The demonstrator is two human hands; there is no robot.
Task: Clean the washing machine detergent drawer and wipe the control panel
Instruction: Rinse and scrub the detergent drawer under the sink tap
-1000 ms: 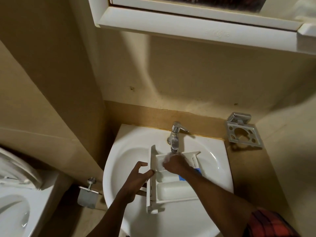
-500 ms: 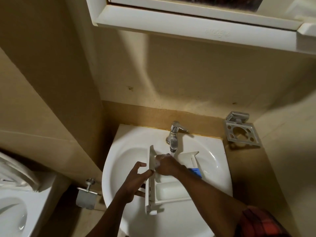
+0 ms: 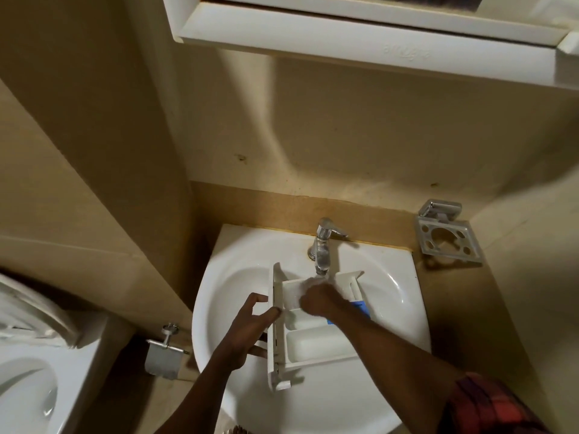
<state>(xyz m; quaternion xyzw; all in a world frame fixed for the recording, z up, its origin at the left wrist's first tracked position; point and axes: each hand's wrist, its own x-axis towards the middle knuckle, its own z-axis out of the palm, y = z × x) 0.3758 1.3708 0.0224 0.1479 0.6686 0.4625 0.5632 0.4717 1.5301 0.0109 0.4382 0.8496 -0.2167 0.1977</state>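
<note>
The white detergent drawer [image 3: 316,343] lies in the white sink [image 3: 238,255], its far end under the chrome tap [image 3: 322,245], from which water runs. My left hand [image 3: 247,327] grips the drawer's front panel on the left side, thumb on top and fingers below. My right hand [image 3: 319,299] is curled down inside the far compartment, right under the stream; I see nothing held in it. A blue insert [image 3: 360,308] shows at the drawer's right side, partly hidden by my right forearm.
A metal toothbrush holder [image 3: 445,239] is fixed to the wall right of the sink. A white cabinet [image 3: 344,36] hangs overhead. A toilet [image 3: 28,386] stands at the lower left, and a toilet roll holder [image 3: 163,355] sits between it and the sink.
My right hand has shifted slightly back and forth inside the far compartment under the water. My left hand keeps its hold on the drawer's front panel.
</note>
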